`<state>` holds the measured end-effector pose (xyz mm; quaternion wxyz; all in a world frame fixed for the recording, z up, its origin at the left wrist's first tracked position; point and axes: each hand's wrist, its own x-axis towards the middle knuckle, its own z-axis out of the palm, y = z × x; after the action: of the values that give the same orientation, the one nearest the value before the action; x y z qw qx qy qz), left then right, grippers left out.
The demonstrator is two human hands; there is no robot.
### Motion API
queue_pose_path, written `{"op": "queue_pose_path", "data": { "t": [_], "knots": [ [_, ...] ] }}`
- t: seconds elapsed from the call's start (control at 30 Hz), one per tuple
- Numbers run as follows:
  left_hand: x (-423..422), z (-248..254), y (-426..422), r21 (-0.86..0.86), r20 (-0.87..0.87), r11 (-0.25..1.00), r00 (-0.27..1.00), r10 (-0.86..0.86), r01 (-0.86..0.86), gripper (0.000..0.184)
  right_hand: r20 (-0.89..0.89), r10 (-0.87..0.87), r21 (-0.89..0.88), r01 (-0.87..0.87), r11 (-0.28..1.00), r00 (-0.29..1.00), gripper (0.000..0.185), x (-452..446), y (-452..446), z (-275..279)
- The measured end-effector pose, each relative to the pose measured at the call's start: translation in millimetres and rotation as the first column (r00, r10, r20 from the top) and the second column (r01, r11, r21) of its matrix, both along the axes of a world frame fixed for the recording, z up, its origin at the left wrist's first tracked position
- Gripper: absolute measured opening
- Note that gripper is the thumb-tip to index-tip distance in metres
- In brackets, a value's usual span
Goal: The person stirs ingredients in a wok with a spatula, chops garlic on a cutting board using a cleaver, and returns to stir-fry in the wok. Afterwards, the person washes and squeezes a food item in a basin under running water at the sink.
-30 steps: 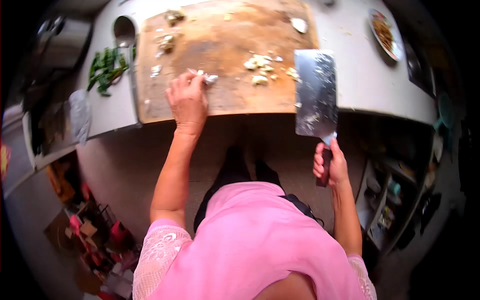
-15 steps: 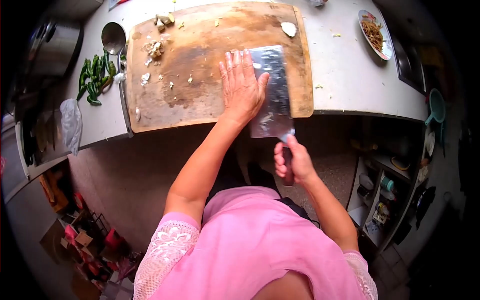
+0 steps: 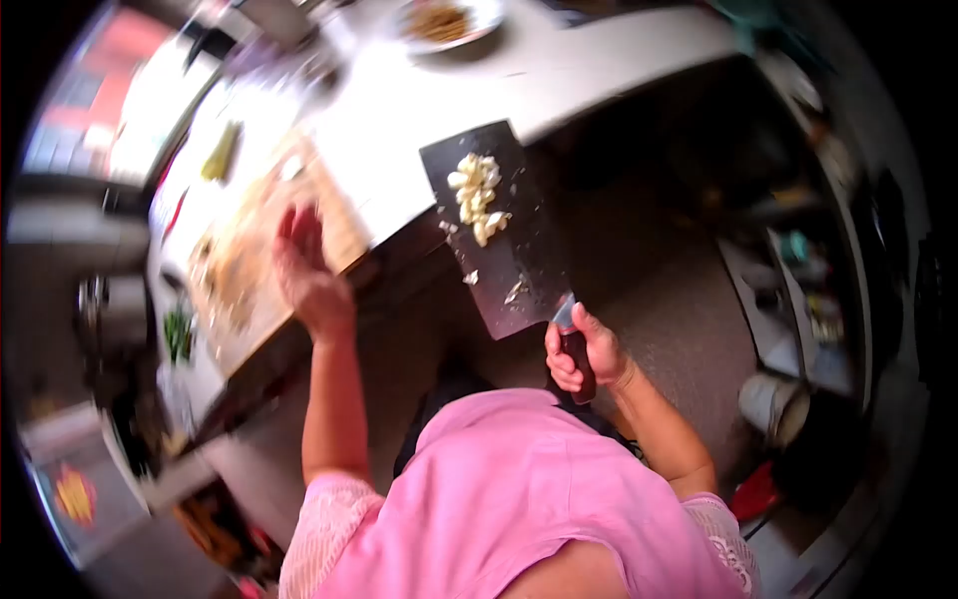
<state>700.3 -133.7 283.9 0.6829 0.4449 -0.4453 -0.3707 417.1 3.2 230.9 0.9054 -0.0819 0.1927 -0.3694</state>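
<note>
A: How does the scene differ from the preceding frame?

B: The cleaver [image 3: 504, 265], then over the cutting board [image 3: 259, 230], now lies apart from it, near the centre, its blade pointing toward 11 o'clock. Pale garlic cloves [image 3: 477, 190] are grouped on the blade. The view has turned: the plate [image 3: 474, 42] of brown strips appears at 12 o'clock, formerly at 2, and the board at 10.

A: And the grip of each hand?

B: The right hand [image 3: 585, 354], at 4 o'clock, is closed around the handle. The left hand [image 3: 315, 285], at 9 o'clock, formerly pressed by the blade, is open and empty; whether it touches the board cannot be told.

A: Is any writing legible?

B: None. An orange-yellow marking [image 3: 75, 494] at 8 o'clock is too small to read.

A: Which parts are obscure?

B: The left fingertips and the tabletop [image 3: 379, 130] toward 11 o'clock are blurred. The green peppers [image 3: 180, 334], at 9 o'clock, are indistinct, and the right palm is hidden by its own fingers.
</note>
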Motion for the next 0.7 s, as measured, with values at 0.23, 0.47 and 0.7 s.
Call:
{"op": "queue_pose_path", "data": {
  "t": [0.23,0.47,0.7],
  "knots": [
    [-103,-137,52,0.415,0.395,0.903,0.872,-0.291,0.113,0.035,-0.176,-0.523,0.074,0.541,0.838,0.834,0.055,-210,140,25],
    [-104,-342,64,0.750,0.368,0.608,0.599,-0.711,0.262,0.021,-0.437,-0.896,-0.016,0.995,0.101,0.084,0.042,-424,166,144],
    [-262,-322,0,0.847,0.455,0.509,0.287,-0.843,0.154,0.033,-0.573,-0.636,-0.665,0.747,-0.007,-0.517,0.026,-705,60,221]
  ]
}}
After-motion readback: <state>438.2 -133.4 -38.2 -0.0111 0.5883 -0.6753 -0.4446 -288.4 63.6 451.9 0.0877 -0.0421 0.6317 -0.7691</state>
